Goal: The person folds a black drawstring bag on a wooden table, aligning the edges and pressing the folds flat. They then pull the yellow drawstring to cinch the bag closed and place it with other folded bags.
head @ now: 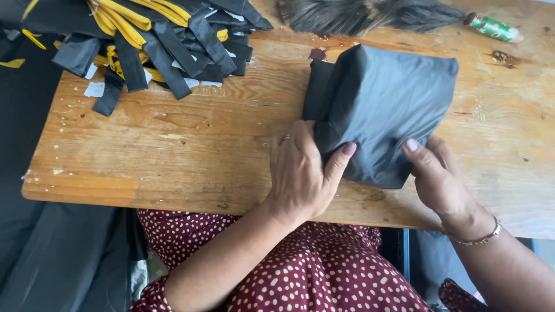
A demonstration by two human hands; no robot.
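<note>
On the wooden table (pixel 191 150), one heap of black-and-yellow strips (pixel 156 40) lies far left of the one folded black fabric bundle (pixel 381 110), which your left hand (pixel 300 173) and right hand (pixel 439 179) both pinch, thumbs on top.

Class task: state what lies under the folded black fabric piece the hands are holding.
The folded black fabric rests on the wooden table; left hand and right hand grip its near edge. Anything beneath stays hidden.

Strap pile (pixel 156 40) cropped at top edge
</note>
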